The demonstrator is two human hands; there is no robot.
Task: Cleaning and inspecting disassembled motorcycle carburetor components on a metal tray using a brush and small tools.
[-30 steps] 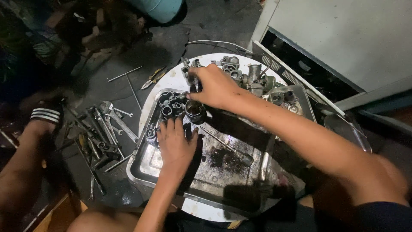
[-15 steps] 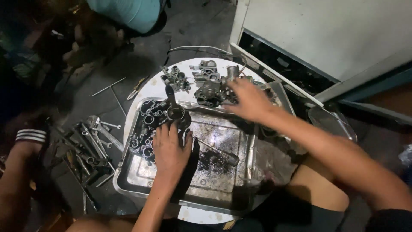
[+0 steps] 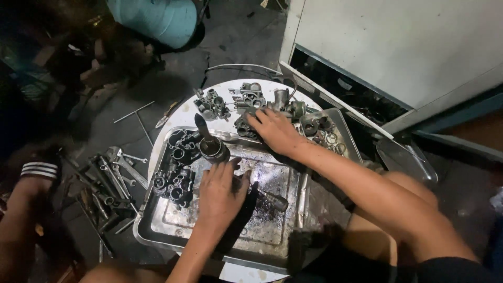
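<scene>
Loose wrenches (image 3: 112,173) lay on the floor, left of the table (image 3: 181,112). In the tray (image 3: 157,230), the left hand (image 3: 222,191) rested flat, fingers released, beside the piston (image 3: 209,147). The right hand (image 3: 275,131) lay on the carburetor parts (image 3: 246,97) at the far edge, its grip not discernible. Risk: a nudge could likely roll small parts off the crowded edge.

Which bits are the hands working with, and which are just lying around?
In use: left hand on the metal tray beside a dark cylinder part; right hand on the carburetor parts.

Lying about: wrenches on the floor; grey cabinet.
</scene>
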